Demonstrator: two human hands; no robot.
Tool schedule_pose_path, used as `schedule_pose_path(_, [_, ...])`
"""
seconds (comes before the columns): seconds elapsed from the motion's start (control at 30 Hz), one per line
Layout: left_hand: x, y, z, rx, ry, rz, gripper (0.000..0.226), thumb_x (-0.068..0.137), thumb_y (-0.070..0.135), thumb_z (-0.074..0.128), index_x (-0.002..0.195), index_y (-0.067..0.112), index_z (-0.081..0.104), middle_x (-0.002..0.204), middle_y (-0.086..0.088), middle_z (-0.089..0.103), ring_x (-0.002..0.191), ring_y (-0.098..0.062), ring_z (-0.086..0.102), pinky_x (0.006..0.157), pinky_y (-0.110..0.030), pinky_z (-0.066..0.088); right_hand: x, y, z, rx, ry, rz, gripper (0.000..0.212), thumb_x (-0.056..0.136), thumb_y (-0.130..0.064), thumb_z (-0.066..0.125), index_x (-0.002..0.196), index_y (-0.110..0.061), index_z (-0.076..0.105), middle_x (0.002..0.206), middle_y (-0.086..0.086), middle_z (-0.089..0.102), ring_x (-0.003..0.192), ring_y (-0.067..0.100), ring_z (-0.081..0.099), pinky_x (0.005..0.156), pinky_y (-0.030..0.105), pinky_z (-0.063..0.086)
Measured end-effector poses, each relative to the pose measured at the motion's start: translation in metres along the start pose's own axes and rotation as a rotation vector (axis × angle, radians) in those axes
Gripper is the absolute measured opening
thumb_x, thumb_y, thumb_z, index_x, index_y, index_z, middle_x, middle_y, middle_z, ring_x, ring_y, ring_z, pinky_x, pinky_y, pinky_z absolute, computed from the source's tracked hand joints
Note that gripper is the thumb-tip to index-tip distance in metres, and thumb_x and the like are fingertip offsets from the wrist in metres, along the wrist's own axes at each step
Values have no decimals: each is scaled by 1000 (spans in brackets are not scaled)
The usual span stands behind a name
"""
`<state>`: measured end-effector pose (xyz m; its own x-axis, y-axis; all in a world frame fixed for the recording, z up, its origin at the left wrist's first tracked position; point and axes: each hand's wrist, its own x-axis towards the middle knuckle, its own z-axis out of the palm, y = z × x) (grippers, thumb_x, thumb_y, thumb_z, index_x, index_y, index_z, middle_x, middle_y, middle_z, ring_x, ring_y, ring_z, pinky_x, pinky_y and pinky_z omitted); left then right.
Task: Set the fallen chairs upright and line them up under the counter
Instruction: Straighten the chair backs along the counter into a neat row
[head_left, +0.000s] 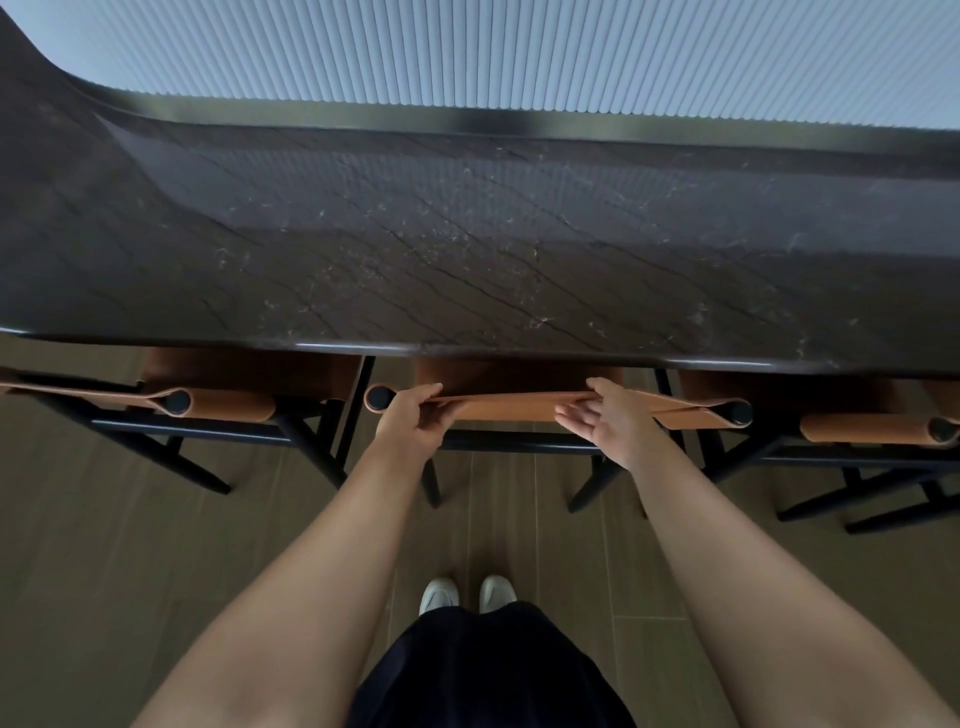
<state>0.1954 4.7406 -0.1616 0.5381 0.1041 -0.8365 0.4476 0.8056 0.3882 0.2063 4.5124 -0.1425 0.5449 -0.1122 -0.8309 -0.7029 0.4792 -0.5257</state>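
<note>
The marble counter (467, 249) is overhanging the seats (519, 375), blocking reach from above. Narrow gaps are flanking the middle chair (519, 408); the tiled floor (156, 545) behind is lying open.

Both bare arms reach forward and down, roughly parallel, elbows nearly straight. The left hand (410, 421) grips the top edge of the chair back (519, 404), its fingers curled over it. The right hand (615, 423) pinches the same edge, thumb on top, fingers stretched leftward beneath, palm facing up
</note>
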Motion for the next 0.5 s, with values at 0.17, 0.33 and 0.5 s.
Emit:
schedule_pose_path(0.17, [-6, 0, -4, 32, -51, 18, 6, 89, 1, 63, 90, 3, 58, 99, -16, 62, 92, -31, 64, 59, -43, 59, -6, 1, -14, -149, -1, -32, 16, 95, -25, 62, 102, -12, 55, 108, 14, 65, 98, 29, 67, 81, 45, 59])
schedule_pose_path(0.33, [-15, 0, -7, -77, -89, 33, 20, 89, 4, 62, 108, 3, 55, 117, -22, 56, 107, -40, 58, 73, -54, 57, -11, 9, -27, -318, -8, -108, 33, 96, -36, 59, 122, -17, 49, 118, 12, 66, 101, 26, 68, 81, 40, 59])
schedule_pose_path(0.5, [-28, 1, -10, -157, -65, 57, 16, 91, 7, 59, 106, 5, 54, 118, -22, 54, 109, -42, 57, 84, -57, 53, -26, 17, -17, -209, -42, -97, 37, 98, -30, 58, 132, -16, 52, 105, 12, 69, 96, 25, 70, 77, 40, 60])
